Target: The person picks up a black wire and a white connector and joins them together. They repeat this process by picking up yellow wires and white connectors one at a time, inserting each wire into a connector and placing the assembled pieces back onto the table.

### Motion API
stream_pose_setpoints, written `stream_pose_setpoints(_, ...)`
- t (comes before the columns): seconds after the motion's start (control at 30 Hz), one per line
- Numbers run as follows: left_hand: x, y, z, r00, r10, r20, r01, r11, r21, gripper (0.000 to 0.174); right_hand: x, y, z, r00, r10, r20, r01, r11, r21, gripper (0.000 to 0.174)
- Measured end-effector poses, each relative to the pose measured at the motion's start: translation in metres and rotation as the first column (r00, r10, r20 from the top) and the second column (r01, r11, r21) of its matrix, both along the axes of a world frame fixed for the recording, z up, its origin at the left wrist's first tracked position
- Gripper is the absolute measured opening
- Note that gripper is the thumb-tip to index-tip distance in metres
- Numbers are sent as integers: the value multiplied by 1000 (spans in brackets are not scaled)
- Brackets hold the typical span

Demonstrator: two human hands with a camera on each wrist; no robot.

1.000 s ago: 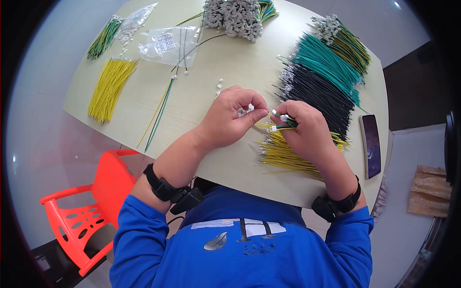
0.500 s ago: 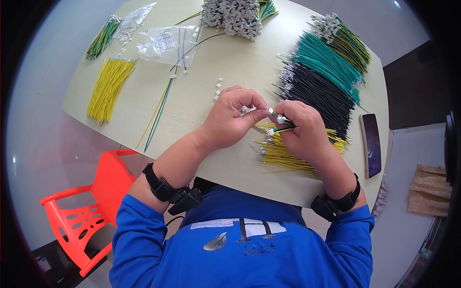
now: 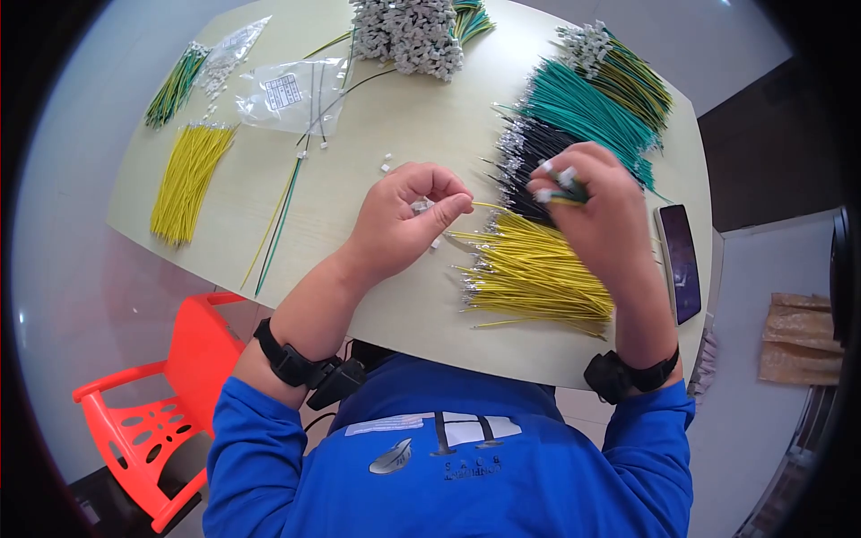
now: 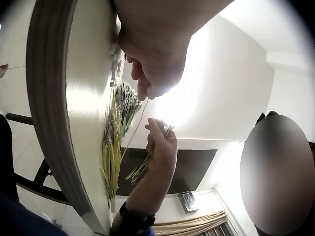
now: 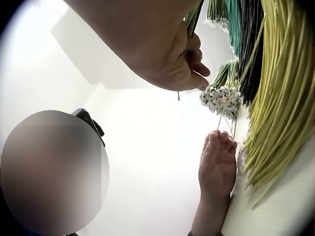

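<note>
My left hand (image 3: 399, 220) is over the middle of the table, pinching the end of a yellow wire (image 3: 489, 205) between thumb and fingertip. White connector housings (image 3: 419, 207) show within its curled fingers. To the right, my right hand (image 3: 603, 211) is raised over the black and yellow wires, blurred by motion. It grips a few green and yellow wires with white connectors (image 3: 567, 182) at their ends. Below the two hands lies a pile of loose yellow wires (image 3: 538, 278) with metal-tipped ends toward the left.
Black wires (image 3: 541, 148), green wires (image 3: 592, 112) and a connectored bundle (image 3: 587, 49) lie on the right, near a phone (image 3: 679, 264). At the back sits a big heap of white connectors (image 3: 408, 36). Leftward are a plastic bag (image 3: 291, 94), yellow wires (image 3: 190, 184) and a three-wire harness (image 3: 289, 215).
My right hand has moved away from the left fingertips, up and to the right, carrying its connectored wires. My left hand keeps its pinch. The whole view has shifted slightly.
</note>
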State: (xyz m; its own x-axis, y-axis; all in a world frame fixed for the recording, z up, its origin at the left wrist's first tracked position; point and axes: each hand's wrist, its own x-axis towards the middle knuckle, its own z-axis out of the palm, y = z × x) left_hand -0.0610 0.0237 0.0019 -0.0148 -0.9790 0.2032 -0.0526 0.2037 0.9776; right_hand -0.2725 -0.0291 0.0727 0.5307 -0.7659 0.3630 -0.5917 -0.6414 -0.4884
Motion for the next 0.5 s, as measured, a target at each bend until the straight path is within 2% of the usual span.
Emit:
stream_pose_setpoints(0.1, 0, 2, 3, 999, -30, 40, 30, 1000, 4, 11, -12, -12, 2, 994, -105, -8, 105, 994, -13, 13)
stream_pose_setpoints(0.2, -1, 2, 6, 996, -50, 79, 49, 999, 11, 11, -14, -18, -8, 980, -134, -148, 142, 989, 47, 12)
stream_pose_setpoints(0.5, -1, 3, 7, 990, -49, 134, 46, 999, 25, 12, -3, -18, -25, 972, -98, -213, 122, 987, 101, 12)
